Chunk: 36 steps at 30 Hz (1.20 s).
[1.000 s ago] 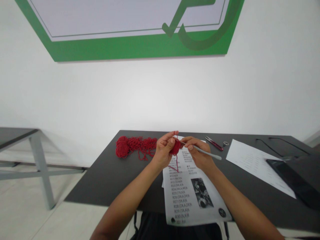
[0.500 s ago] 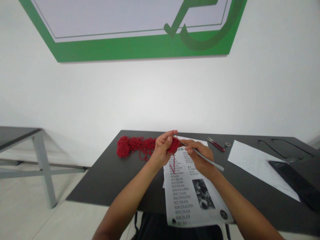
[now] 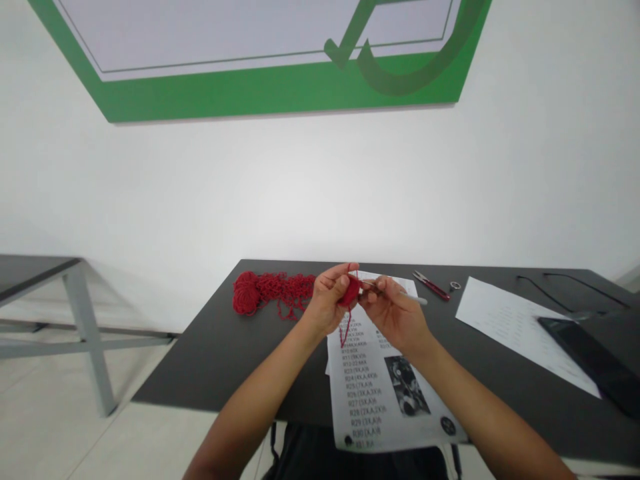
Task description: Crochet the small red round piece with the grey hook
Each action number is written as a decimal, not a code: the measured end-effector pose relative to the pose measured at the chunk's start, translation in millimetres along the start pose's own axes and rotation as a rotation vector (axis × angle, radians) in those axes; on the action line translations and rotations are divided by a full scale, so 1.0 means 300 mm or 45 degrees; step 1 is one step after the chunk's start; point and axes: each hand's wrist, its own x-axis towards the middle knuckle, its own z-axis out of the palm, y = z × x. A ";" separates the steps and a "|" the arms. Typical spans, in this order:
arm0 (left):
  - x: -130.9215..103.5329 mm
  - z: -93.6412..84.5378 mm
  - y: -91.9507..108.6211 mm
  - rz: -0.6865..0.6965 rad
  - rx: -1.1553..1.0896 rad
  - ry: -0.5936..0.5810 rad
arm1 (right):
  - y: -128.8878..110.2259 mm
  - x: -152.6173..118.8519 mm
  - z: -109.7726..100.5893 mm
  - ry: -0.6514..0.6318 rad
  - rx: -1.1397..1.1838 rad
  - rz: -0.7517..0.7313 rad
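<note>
A small red crochet piece (image 3: 351, 292) is pinched between the thumb and fingers of my left hand (image 3: 327, 300), with a strand of red yarn running over the raised index finger. My right hand (image 3: 397, 313) grips a crochet hook (image 3: 413, 299) with a pale grey handle, its metal tip at the right edge of the piece. A red yarn tail (image 3: 345, 333) dangles below the work. To the left lies a red yarn ball (image 3: 246, 293) with a heap of loose, crinkled yarn (image 3: 285, 290) stretching toward my left hand.
Under my hands lies a printed pattern sheet (image 3: 365, 400), overhanging the front edge of the black table (image 3: 200, 373). Red-handled snips (image 3: 433, 287) and a small ring (image 3: 455, 286) lie behind it. Rightward are another paper (image 3: 515, 333), a phone (image 3: 585, 360) and dark eyeglasses (image 3: 545, 293).
The crochet hook has swung to a flatter angle, and my right hand has turned, its fingers now closer to the crochet piece. My left hand keeps its hold, shifted slightly right.
</note>
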 end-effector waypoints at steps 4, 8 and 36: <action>0.003 0.001 -0.004 0.375 0.601 0.131 | 0.011 0.020 -0.014 0.131 -0.012 -0.023; -0.013 0.015 -0.013 0.587 0.971 0.245 | 0.032 0.023 -0.024 0.273 -0.242 -0.214; -0.044 0.066 -0.090 0.209 0.141 0.254 | 0.030 -0.011 0.000 0.428 -0.618 -0.412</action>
